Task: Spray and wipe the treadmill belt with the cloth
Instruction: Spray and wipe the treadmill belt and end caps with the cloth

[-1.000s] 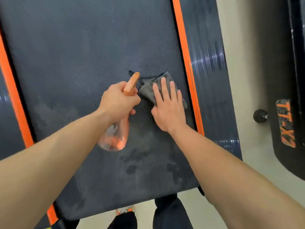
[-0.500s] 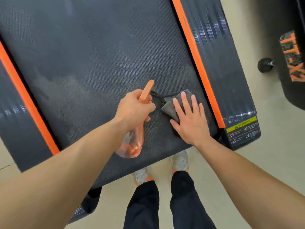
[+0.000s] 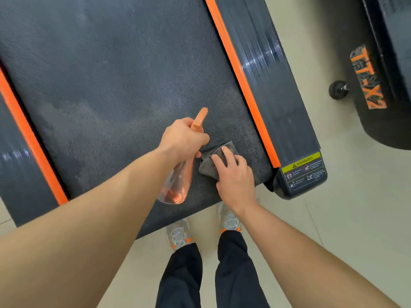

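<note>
The dark treadmill belt (image 3: 115, 81) fills the upper left of the head view, with pale damp patches across its near half. My left hand (image 3: 183, 138) grips the orange head of a clear spray bottle (image 3: 178, 185), whose body hangs toward me above the belt. Just right of it, my right hand (image 3: 235, 176) presses a grey cloth (image 3: 208, 165) onto the belt near its rear right corner. Its fingers look slightly bent over the cloth, which is mostly hidden under the hand.
Orange strips (image 3: 240, 78) and dark side rails (image 3: 273, 90) border the belt. A warning label (image 3: 304, 172) marks the rear right corner. My shoes (image 3: 229, 218) stand on the pale floor behind the belt. Another black machine with a small wheel (image 3: 338, 90) stands at the right.
My right hand has drawn the cloth back along the belt toward its rear edge. The left hand with the bottle moved back alongside it. My feet and the belt's end have come into view.
</note>
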